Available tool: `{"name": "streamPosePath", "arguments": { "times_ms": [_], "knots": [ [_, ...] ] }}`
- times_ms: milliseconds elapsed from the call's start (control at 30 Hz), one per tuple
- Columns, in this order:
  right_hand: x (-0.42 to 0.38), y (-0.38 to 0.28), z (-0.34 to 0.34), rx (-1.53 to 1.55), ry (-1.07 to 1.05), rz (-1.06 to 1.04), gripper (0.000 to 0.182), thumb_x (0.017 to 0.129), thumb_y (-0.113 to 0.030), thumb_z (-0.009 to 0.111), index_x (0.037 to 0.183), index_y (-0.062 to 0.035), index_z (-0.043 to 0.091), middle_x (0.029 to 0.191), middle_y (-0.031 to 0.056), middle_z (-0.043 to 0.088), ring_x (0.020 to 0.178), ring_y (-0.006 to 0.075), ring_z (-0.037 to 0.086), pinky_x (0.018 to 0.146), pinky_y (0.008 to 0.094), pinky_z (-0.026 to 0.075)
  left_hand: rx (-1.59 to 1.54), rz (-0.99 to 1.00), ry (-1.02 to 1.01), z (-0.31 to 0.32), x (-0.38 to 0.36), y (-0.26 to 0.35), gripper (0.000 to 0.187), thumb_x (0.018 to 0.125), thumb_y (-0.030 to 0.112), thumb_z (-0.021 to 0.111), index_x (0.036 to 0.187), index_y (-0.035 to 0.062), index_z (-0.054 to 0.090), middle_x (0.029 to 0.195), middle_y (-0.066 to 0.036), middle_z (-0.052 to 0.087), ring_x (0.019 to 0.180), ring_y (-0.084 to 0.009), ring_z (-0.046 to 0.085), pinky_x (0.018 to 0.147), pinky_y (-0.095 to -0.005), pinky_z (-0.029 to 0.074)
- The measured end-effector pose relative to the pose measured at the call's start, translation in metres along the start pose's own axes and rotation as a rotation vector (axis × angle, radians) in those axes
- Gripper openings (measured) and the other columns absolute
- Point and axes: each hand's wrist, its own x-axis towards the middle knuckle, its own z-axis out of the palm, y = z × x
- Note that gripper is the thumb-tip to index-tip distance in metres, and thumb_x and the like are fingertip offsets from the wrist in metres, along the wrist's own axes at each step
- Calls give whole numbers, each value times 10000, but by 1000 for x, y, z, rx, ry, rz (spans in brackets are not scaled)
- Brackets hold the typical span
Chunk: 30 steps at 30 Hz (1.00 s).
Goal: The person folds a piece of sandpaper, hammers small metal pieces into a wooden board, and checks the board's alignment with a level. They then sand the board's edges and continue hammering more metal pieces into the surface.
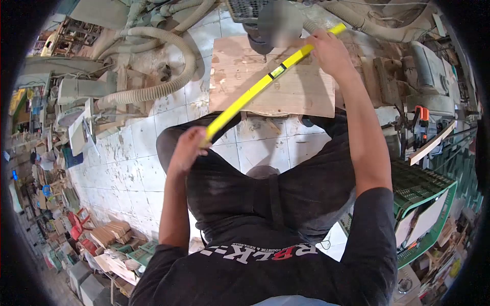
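A long yellow spirit level (250,93) slants across in front of me, its vial window near the middle. My left hand (188,148) grips its lower left end, above my left knee. Near the upper right end my right hand (327,50) is closed around it, with a short piece of the level sticking out past the fingers. Beneath the level lies a flat wooden board (286,97), its surface marked with stains and shadows.
At the board's far edge stands a dark machine-like object (259,43), partly blurred. Ribbed hoses (153,92) curl over the tiled floor (143,132) on the left. A green crate (426,224) stands on my right, and wood offcuts (109,232) lie at lower left.
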Motion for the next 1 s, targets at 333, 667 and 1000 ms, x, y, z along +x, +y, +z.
{"name": "streamPosePath", "arguments": {
  "times_ms": [333, 667, 1000],
  "knots": [
    [41, -17, 28, 209, 65, 65, 401, 935, -29, 590, 1316, -139, 651, 1495, 61, 498, 1199, 318, 632, 1026, 431, 527, 310, 82, -303, 34, -22, 0, 559, 1054, 442, 562, 1375, -15, 528, 1179, -63, 629, 1071, -142, 585, 950, -302, 464],
    [18, 19, -22, 324, -127, 193, 247, 814, -208, 683, 974, -31, 750, 961, 239, 728, 977, 415, 700, 830, 509, 559, -166, -9, -225, 10, -4, -25, 724, 1079, 534, 395, 1513, -43, 346, 1406, -214, 549, 1255, -299, 594, 1071, -415, 480],
    [7, 32, -21, 348, -107, 214, 327, 839, -200, 647, 1111, -41, 730, 1028, 246, 727, 1027, 418, 689, 927, 510, 533, -301, -67, -111, 12, -2, -23, 665, 1084, 537, 372, 1451, -16, 422, 1334, -196, 567, 1209, -279, 607, 1039, -411, 510]
  ]
}}
